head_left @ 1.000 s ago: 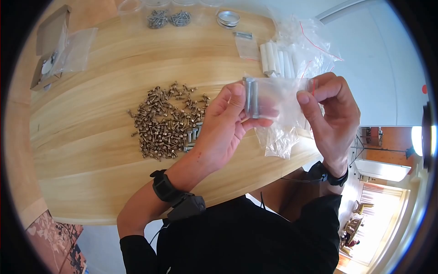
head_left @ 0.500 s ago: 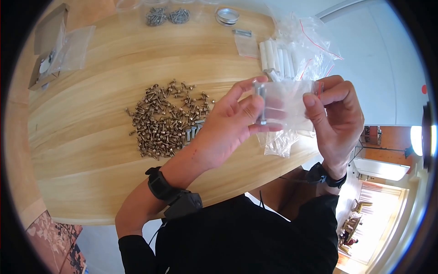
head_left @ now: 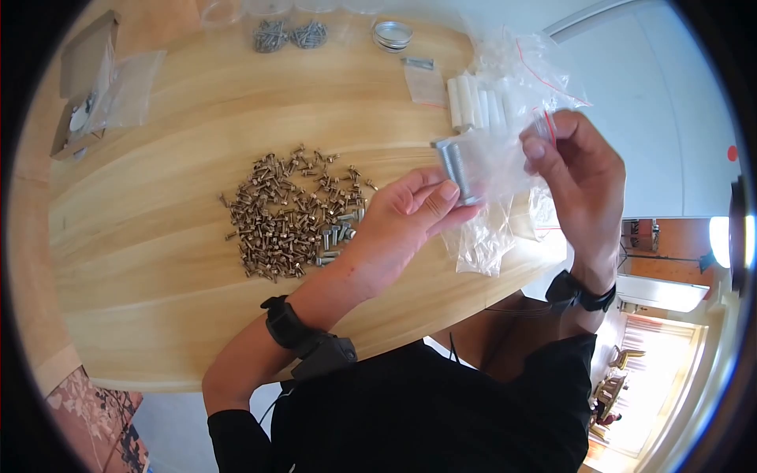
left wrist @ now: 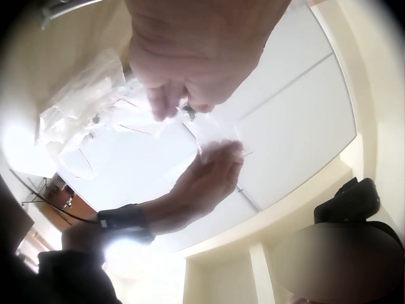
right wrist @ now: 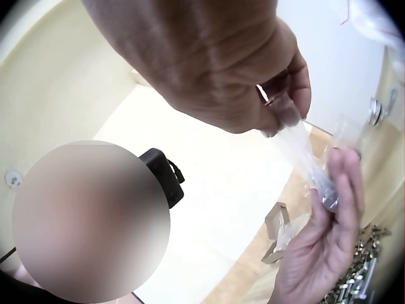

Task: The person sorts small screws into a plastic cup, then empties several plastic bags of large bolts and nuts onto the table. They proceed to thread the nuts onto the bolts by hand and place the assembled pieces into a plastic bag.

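Note:
Between both hands a small clear zip bag (head_left: 495, 165) with a red seal line is stretched above the table. Silvery bolts (head_left: 455, 169) lie side by side at its bottom end. My left hand (head_left: 404, 214) pinches that end, thumb over the bolts and fingers behind. At the sealed end, my right hand (head_left: 585, 169) grips the bag's top edge between thumb and fingers. The right wrist view shows the bag (right wrist: 300, 149) pulled narrow between the right hand (right wrist: 221, 69) above and the left hand (right wrist: 332, 237) below.
A pile of bronze-coloured screws (head_left: 276, 213) lies left of my hands, with several silvery bolts (head_left: 335, 234) at its edge. Behind stand white rolls (head_left: 473, 102), loose plastic bags (head_left: 528, 71), a filled small bag (head_left: 424, 79), metal rings (head_left: 392, 35) and an open carton (head_left: 83, 87).
The left hand has shifted its hold on the bolts, which now lean in the bag. My right hand has risen slightly with the sealed end, and the bag slants upward to the right.

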{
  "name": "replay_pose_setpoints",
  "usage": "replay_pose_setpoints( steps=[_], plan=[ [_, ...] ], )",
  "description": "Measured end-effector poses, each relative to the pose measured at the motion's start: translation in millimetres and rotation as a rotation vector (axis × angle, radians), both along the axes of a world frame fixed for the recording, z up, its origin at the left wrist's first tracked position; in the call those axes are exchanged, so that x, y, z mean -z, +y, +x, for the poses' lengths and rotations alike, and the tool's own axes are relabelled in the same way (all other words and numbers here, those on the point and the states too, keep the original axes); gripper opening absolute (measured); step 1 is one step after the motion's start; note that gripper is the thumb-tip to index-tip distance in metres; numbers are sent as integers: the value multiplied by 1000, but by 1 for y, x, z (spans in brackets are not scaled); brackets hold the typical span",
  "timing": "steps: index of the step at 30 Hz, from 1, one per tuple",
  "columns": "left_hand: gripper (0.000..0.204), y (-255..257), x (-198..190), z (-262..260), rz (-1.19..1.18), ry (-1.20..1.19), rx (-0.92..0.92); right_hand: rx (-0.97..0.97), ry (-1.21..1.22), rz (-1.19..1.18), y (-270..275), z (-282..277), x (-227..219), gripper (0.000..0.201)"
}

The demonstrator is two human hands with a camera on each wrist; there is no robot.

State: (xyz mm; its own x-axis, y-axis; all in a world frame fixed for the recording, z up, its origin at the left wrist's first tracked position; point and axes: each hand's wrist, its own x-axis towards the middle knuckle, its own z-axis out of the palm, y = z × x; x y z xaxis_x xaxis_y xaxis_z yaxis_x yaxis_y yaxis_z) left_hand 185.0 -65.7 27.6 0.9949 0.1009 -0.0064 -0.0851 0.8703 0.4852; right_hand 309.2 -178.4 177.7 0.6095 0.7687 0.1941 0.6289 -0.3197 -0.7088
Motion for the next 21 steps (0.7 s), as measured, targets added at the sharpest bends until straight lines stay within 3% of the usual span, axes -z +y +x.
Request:
replay_pose_setpoints(
  steps=[2,4,5,8,15,17,21],
  plan=[
    [39,-5,7,0,63,59,59,-28,-48,-100,16,9,-9,14],
    [43,-14,7,-5,360,110,220,-130,-104,-224,32,32,-9,14],
    [43,-18,7,-7,370,108,222,-239,-156,-356,40,44,-8,14],
    [39,-17,-11,-14,793,-1,298,-280,-191,-427,64,70,9,15],
    [35,-12,-11,-15,863,-46,238,-419,-378,-303,137,128,52,11],
    [36,-14,-8,-14,856,-55,198,-505,-457,-172,155,141,71,10],
    [37,-15,-6,-14,859,-62,155,-510,-609,-194,157,130,94,7]
  ],
)
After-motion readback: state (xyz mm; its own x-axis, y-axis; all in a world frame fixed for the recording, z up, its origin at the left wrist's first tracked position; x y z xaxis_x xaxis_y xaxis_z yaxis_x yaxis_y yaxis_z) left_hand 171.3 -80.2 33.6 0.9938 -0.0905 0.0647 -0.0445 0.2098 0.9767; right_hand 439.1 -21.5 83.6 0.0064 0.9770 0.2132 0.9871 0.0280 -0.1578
